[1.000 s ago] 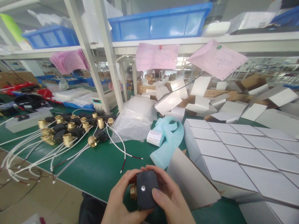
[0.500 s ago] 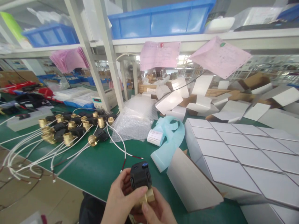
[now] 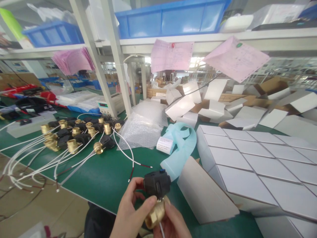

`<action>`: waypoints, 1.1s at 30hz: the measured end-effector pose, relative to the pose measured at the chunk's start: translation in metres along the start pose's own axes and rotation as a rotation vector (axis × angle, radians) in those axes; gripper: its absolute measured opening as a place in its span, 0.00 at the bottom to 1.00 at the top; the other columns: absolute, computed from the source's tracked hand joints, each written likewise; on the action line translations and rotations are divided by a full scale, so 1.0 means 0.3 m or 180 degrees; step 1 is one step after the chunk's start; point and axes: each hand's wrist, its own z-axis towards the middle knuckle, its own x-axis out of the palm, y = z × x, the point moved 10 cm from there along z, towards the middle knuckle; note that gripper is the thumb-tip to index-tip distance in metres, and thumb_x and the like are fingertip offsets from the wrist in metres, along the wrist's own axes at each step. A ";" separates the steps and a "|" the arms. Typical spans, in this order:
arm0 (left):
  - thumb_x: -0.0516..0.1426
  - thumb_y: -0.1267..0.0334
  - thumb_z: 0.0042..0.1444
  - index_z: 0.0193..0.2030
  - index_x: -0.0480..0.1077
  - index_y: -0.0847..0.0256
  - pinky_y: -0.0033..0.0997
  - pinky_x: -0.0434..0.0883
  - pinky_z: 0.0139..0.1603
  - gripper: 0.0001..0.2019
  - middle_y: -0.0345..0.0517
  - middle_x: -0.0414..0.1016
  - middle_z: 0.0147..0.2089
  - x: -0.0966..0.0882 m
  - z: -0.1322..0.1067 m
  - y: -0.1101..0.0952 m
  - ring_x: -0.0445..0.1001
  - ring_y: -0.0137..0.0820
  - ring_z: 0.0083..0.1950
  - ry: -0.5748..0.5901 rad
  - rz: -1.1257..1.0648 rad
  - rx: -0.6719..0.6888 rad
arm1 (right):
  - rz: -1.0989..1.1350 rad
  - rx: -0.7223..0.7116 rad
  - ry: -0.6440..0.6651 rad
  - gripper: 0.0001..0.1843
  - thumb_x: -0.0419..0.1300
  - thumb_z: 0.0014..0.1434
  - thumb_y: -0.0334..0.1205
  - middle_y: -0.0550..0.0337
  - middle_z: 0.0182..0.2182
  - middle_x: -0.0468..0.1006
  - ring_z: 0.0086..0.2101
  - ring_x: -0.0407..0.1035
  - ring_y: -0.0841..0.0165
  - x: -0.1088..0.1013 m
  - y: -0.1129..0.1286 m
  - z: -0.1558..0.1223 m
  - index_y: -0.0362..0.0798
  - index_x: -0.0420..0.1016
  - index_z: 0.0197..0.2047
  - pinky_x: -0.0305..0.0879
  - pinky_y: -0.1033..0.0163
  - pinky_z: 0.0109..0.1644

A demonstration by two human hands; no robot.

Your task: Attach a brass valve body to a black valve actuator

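Both hands meet low in the middle of the view, over the near edge of the green table [image 3: 104, 180], and they hold 1 motorised valve [image 3: 156, 198] between them. The left hand [image 3: 131, 215] wraps its fingers around the side of the valve, with the thumb laid across the brass body [image 3: 155, 214]; the right hand [image 3: 170, 223] supports the brass part from below and from the right, so both hands are closed on the same piece. The black actuator box [image 3: 157, 182] stands on top with a small blue knob, and the brass opening looks toward the camera (probably the valve is tilted this way so that the opening can be seen). A thin white wire hangs down from it between the hands. On the left of the table lies a group of similar valves [image 3: 74, 135] with long white cables [image 3: 29, 158] spread toward the edge. Behind the hands are a heap of bubble wrap [image 3: 143, 127], a roll of labels [image 3: 165, 144] with pale blue backing tape, and on the right a block of closed white boxes [image 3: 260, 162], with 1 flat box leaning near the hands. Above, white shelves carry blue bins [image 3: 168, 21], and pink papers [image 3: 172, 56] hang from the shelf edge. More folded cartons are piled behind.
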 end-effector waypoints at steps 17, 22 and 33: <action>0.74 0.55 0.39 0.52 0.75 0.61 0.42 0.78 0.56 0.31 0.55 0.83 0.50 0.072 -0.059 0.026 0.81 0.49 0.52 -0.0260 -0.1248 -0.0409 | 0.0553 0.1005 0.2228 0.43 0.53 0.41 0.86 0.71 0.04 0.48 0.04 0.43 0.78 0.133 -0.227 0.038 0.53 0.50 0.10 0.29 0.70 0.08; 0.74 0.55 0.39 0.52 0.76 0.61 0.44 0.79 0.56 0.32 0.56 0.83 0.50 0.061 -0.064 0.035 0.81 0.50 0.53 -0.0409 -0.1311 -0.0457 | 0.0777 0.0797 0.2485 0.42 0.57 0.42 0.83 0.71 0.04 0.49 0.05 0.43 0.79 0.177 -0.157 0.010 0.53 0.51 0.09 0.32 0.72 0.07; 0.71 0.51 0.48 0.57 0.76 0.62 0.41 0.76 0.57 0.31 0.57 0.82 0.54 0.076 -0.052 0.075 0.80 0.48 0.54 0.0133 -0.1481 -0.0709 | 0.0121 0.0369 0.0786 0.28 0.64 0.57 0.68 0.57 0.26 0.81 0.23 0.73 0.70 0.060 -0.036 -0.016 0.48 0.82 0.37 0.72 0.68 0.27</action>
